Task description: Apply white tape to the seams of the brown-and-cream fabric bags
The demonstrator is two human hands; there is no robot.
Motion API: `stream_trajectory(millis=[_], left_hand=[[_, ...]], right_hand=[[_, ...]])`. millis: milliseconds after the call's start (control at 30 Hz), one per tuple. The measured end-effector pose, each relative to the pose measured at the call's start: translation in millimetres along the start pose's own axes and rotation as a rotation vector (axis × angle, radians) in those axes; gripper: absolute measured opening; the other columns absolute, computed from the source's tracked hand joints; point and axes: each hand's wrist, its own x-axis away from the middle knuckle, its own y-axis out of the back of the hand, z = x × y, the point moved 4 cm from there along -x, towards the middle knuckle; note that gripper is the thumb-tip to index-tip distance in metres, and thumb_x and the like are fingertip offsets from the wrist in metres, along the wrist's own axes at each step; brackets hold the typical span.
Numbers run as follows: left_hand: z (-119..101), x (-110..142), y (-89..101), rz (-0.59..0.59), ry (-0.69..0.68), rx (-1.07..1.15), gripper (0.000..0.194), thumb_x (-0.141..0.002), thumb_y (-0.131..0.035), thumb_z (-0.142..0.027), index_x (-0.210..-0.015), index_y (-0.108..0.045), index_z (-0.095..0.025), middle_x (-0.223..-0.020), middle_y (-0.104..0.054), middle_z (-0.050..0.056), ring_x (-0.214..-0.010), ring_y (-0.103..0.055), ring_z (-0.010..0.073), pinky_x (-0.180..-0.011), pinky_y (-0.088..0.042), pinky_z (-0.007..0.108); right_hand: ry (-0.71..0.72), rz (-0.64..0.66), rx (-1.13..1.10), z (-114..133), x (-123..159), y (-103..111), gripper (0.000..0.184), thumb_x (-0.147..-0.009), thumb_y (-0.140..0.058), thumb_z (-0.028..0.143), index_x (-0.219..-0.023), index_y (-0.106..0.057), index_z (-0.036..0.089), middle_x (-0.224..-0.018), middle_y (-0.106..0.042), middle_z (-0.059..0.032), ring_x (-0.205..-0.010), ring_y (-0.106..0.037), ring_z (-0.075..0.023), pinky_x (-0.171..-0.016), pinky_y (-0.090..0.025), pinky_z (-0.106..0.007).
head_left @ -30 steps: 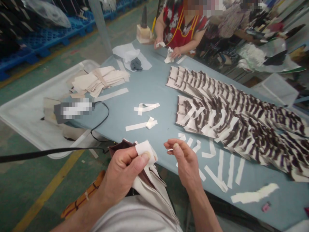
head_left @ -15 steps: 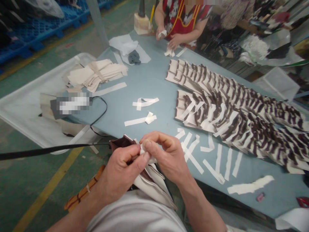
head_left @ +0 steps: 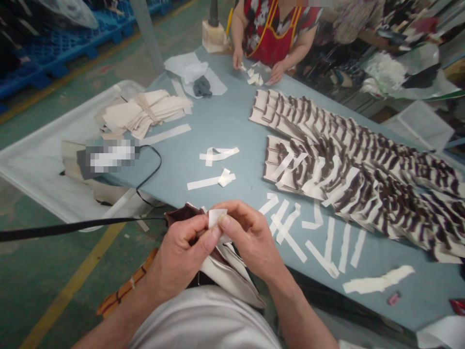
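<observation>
My left hand [head_left: 183,254] is closed, thumb against forefinger, on a brown and cream fabric piece [head_left: 185,212] at the table's near edge. A small white strip [head_left: 217,218] stands up between both sets of fingertips, and my right hand [head_left: 252,237] pinches it. Layers of cream and brown cloth [head_left: 232,276] hang below the hands, close to my body. My fingers hide where strip and fabric meet. More white strips [head_left: 286,225] lie on the table just right of my right hand, and a pair of folded strips [head_left: 212,182] lies ahead.
Long overlapping rows of cream and brown pieces [head_left: 327,145] cover the table's right side. A bundle of cream cloth [head_left: 145,114] sits at the left, beside a white bin [head_left: 47,140]. A black strap [head_left: 80,226] crosses from the left. A co-worker [head_left: 278,41] handles white scraps at the far edge.
The white strip's end now stands up flat and more visible between my fingertips; my hands have barely shifted. The co-worker's hands have moved apart over the scraps.
</observation>
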Motion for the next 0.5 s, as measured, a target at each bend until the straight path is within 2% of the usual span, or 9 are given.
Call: stream_trajectory(millis=[100,167,267,333,500], left_hand=[[2.7,2.2,0.8,0.015,0.012,0.022,0.039,-0.096,-0.060,-0.046,-0.071,-0.066,-0.016,-0.061,-0.053,-0.002,-0.056,-0.046,0.0124,-0.050,-0.038,0.022],[3.2,3.4,2.5,-0.005,0.021,0.047,0.039,-0.096,-0.060,-0.047,-0.079,-0.072,-0.014,-0.063,-0.058,-0.001,-0.057,-0.049,0.0130,-0.050,-0.040,0.022],[-1.0,3.0,5.2,-0.076,-0.044,0.032,0.035,-0.096,-0.061,-0.042,-0.080,-0.075,-0.014,-0.065,-0.062,-0.001,-0.058,-0.051,0.0129,-0.050,-0.041,0.021],[-3.5,1.5,5.6,-0.119,-0.100,0.007,0.033,-0.096,-0.061,-0.038,-0.076,-0.075,-0.014,-0.062,-0.062,-0.002,-0.056,-0.051,0.0120,-0.049,-0.040,0.021],[4.0,0.1,3.0,-0.128,-0.116,-0.015,0.031,-0.097,-0.060,-0.036,-0.088,-0.081,-0.014,-0.069,-0.071,0.000,-0.061,-0.061,0.0153,-0.056,-0.047,0.023]], right_hand=[[0.190,-0.067,0.266,6.0,-1.0,6.4,0.027,-0.101,-0.067,0.033,-0.120,-0.080,0.019,-0.118,-0.083,-0.0094,-0.110,-0.073,-0.0243,-0.101,-0.053,-0.038],[0.197,-0.090,0.321,5.0,-2.0,11.1,0.030,-0.102,-0.066,0.038,-0.119,-0.081,0.018,-0.117,-0.083,-0.0110,-0.111,-0.074,-0.0264,-0.101,-0.053,-0.040],[0.028,-0.068,0.149,-3.3,-2.0,11.5,0.027,-0.100,-0.070,0.044,-0.105,-0.080,0.019,-0.100,-0.084,-0.0068,-0.093,-0.075,-0.0229,-0.088,-0.056,-0.035],[-0.053,-0.075,0.005,-6.9,0.3,5.7,0.022,-0.095,-0.076,0.042,-0.096,-0.078,0.020,-0.094,-0.083,-0.0038,-0.086,-0.074,-0.0202,-0.083,-0.056,-0.032],[-0.083,-0.145,-0.164,-9.4,7.1,-13.3,0.014,-0.093,-0.079,0.035,-0.094,-0.078,0.021,-0.091,-0.080,-0.0009,-0.086,-0.072,-0.0169,-0.085,-0.056,-0.029]])
